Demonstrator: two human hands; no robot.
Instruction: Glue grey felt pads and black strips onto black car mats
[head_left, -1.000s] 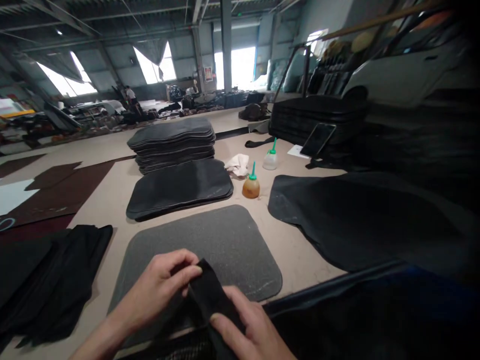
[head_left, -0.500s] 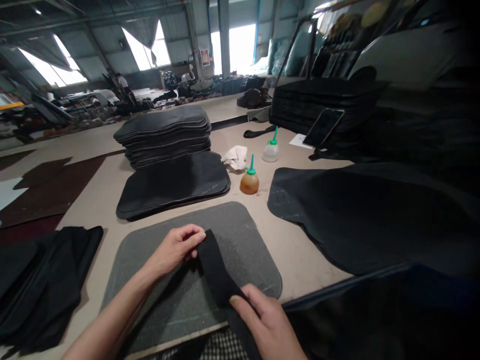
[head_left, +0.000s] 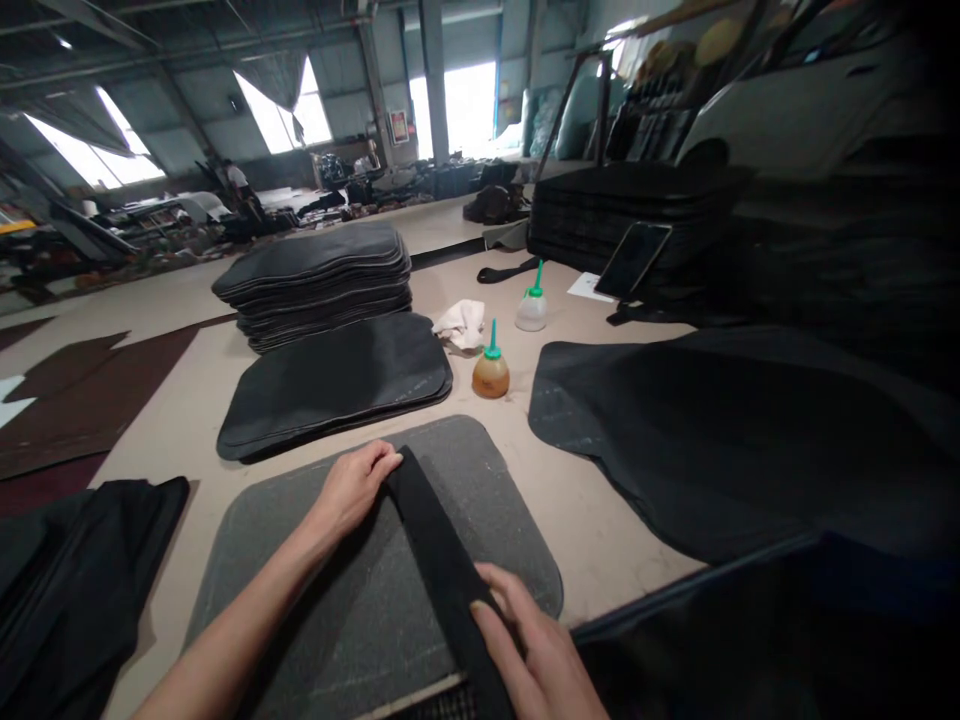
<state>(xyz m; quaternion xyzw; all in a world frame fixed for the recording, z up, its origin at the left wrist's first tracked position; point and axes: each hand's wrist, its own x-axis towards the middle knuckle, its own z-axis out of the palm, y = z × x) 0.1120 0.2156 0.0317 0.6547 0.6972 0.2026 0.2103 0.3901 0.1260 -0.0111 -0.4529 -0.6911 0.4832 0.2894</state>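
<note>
A long black fabric strip [head_left: 436, 545] stretches between my hands, running across a grey rounded panel [head_left: 330, 570]. My left hand [head_left: 358, 487] pinches its far end between thumb and fingers, over the middle of the panel. Closer to me, my right hand [head_left: 525, 640] is closed around the strip near the panel's front edge. The strip's near end drops out of the frame beneath that hand.
Behind the panel lie flat black panels [head_left: 337, 385] and a tall stack [head_left: 315, 280]. Right of these are a crumpled cloth [head_left: 460, 325], an amber bottle [head_left: 490, 377] and a clear bottle [head_left: 531, 312]. Black sheets [head_left: 720, 430] cover the right; folded black fabric [head_left: 82, 570] lies left.
The strip is now pulled straighter and lies lower along the panel. My right hand has shifted slightly down; my left still pinches the far end. The view has tilted slightly.
</note>
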